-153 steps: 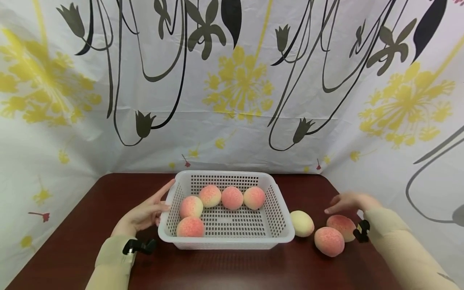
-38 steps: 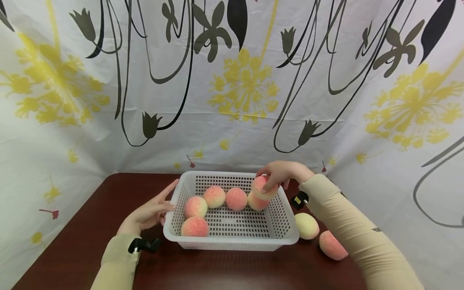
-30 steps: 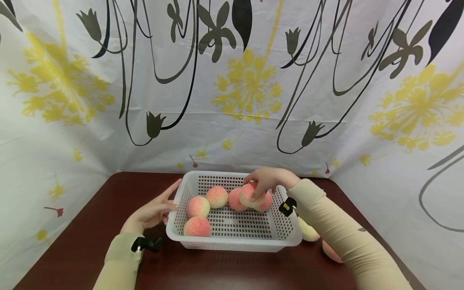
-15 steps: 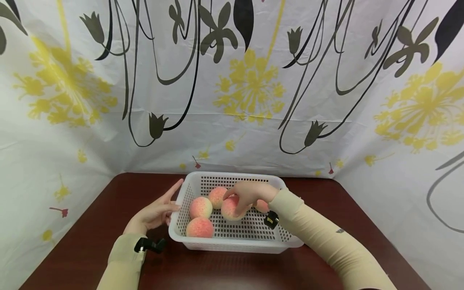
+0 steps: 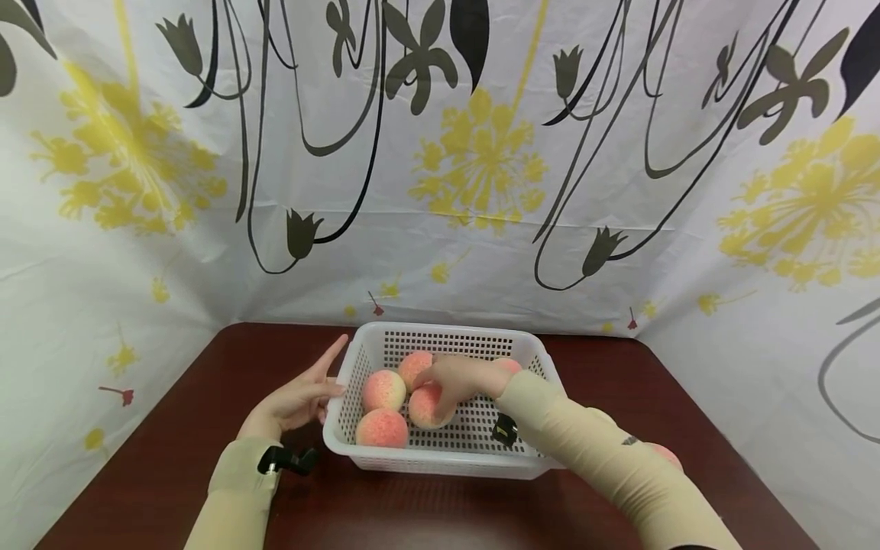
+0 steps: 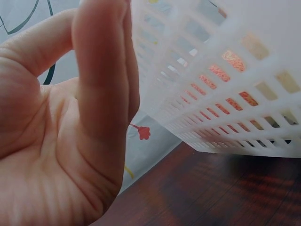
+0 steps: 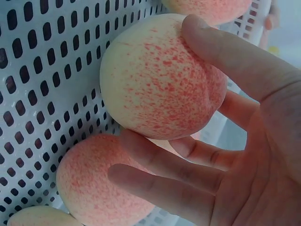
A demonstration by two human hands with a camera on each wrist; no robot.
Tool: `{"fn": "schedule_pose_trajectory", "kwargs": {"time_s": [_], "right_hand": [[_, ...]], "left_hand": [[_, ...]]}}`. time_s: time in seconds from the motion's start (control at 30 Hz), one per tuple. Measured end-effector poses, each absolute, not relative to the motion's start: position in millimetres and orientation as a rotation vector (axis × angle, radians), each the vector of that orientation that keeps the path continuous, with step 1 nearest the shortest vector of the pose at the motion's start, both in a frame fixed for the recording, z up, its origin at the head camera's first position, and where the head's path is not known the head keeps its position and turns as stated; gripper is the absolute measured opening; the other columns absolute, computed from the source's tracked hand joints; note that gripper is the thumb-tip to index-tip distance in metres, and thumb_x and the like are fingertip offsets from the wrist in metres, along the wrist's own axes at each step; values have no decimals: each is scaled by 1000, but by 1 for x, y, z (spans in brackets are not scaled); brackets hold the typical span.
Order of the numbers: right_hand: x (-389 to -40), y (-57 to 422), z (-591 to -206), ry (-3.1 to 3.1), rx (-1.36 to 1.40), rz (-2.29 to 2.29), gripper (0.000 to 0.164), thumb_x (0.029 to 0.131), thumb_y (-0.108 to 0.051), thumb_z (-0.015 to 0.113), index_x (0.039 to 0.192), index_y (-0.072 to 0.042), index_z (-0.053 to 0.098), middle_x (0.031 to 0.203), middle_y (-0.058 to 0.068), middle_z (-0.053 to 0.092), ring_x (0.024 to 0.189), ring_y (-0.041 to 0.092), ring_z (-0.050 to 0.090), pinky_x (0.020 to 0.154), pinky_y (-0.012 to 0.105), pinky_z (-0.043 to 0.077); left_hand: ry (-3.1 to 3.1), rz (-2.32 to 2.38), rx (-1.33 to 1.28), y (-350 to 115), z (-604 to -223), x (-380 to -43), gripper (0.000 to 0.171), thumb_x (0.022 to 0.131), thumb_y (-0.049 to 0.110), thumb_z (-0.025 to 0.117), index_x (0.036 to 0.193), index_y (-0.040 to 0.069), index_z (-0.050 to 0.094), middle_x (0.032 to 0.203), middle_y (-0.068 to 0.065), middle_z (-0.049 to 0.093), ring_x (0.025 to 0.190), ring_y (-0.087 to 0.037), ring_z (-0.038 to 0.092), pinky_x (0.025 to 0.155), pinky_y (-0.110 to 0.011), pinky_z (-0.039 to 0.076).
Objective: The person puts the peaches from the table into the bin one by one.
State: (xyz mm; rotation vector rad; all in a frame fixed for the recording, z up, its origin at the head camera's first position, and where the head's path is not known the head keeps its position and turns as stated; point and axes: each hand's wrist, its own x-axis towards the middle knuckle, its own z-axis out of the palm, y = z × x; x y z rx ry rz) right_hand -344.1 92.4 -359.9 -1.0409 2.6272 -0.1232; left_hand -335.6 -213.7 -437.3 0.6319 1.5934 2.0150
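Observation:
In the head view, a white plastic basket point(image 5: 440, 464) holds several peaches, pale yellow with a red blush. My right hand point(image 5: 464, 376) is inside it, thumb and fingers around a peach point(image 5: 426, 407) low over the basket's mesh floor. The right wrist view shows this peach point(image 7: 160, 80) with the thumb on one side and fingers on the other; the middle fingers also lie by another peach point(image 7: 101, 181). My left hand point(image 5: 296, 399) is at the basket's left rim, index finger extended and thumb at the edge. The left wrist view has its fingers beside the perforated wall.
Other peaches lie along the left point(image 5: 382, 429) and back point(image 5: 415, 367) of the basket, and one at the right point(image 5: 509, 365). Another peach point(image 5: 667, 455) on the dark table point(image 5: 165, 458) is partly behind my right sleeve. A patterned curtain point(image 5: 385, 260) surrounds the table.
My right hand has taken a peach from the table at the right, brought it over the basket's back right, then left and down among the others. The left hand stays at the rim.

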Motion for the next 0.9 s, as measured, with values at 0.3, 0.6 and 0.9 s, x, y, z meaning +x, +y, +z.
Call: {"fn": "schedule_pose_trajectory", "kwargs": {"time_s": [0.3,0.6,0.9], "right_hand": [[-342,90,-365,2659,-946,-102,62,75,-16,77,133,-29,60,147,4,44,137,26,33,84,30,42],[-344,86,-368,2681,-985,-94,67,74,-13,77,136,-28,58,147,9,44,132,28,41,87,32,42],[-344,83,-370,2685,-1059,-66,63,76,-20,80,134,-21,57,135,14,51,100,17,55,77,29,45]], "left_hand": [[1591,2008,666,-214,-439,-338,92,97,0,49,153,43,-10,132,-32,49,63,-17,64,53,-29,55],[1593,2009,653,-215,-441,-339,92,97,0,49,152,44,-10,128,-29,53,61,-16,62,52,-28,54],[1581,2012,671,-215,-441,-339,93,97,-1,49,153,41,-12,129,-31,53,63,-17,65,52,-29,55]]}}
